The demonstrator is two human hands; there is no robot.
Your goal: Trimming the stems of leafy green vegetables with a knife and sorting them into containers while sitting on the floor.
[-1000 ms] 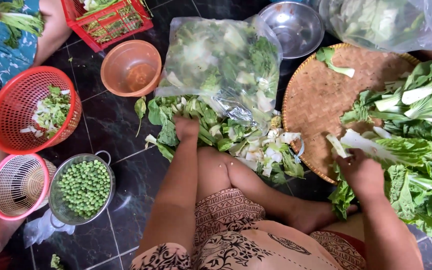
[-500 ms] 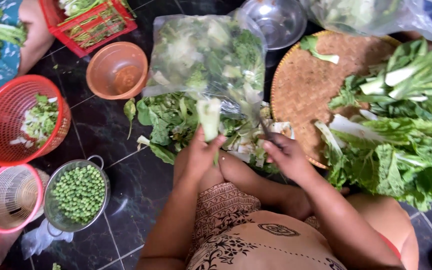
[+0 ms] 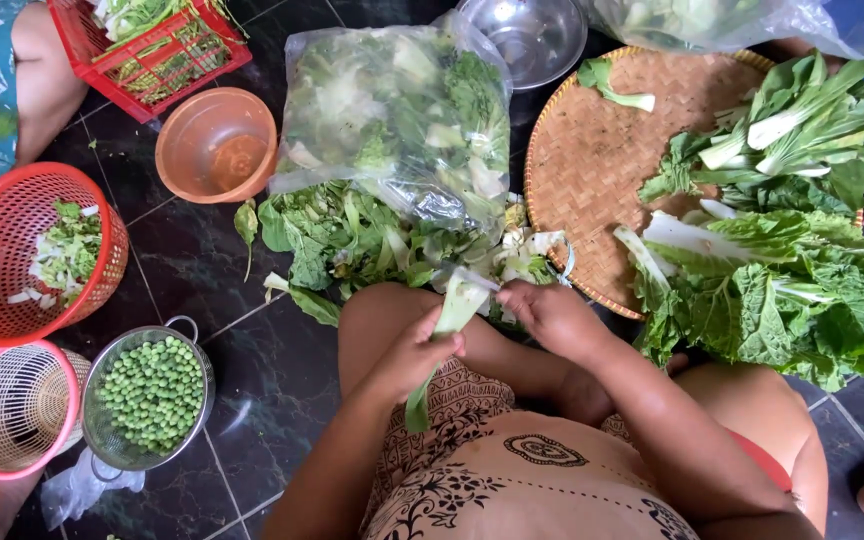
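Both hands now meet over the lap: a second ago the left hand (image 3: 414,352) was in the trimmings pile (image 3: 352,235) and the right hand (image 3: 552,315) at the greens (image 3: 782,290) on the woven tray (image 3: 592,150). Left hand is closed around a leaf stalk (image 3: 447,325), leaf end hanging below the fist. Right hand is curled at the stalk's top end; can't tell what it pinches. Reads as trimming started on a fresh piece. Pile and plastic bag (image 3: 392,110) just ahead of the hands, tray to the right, pea colander (image 3: 152,395) well left
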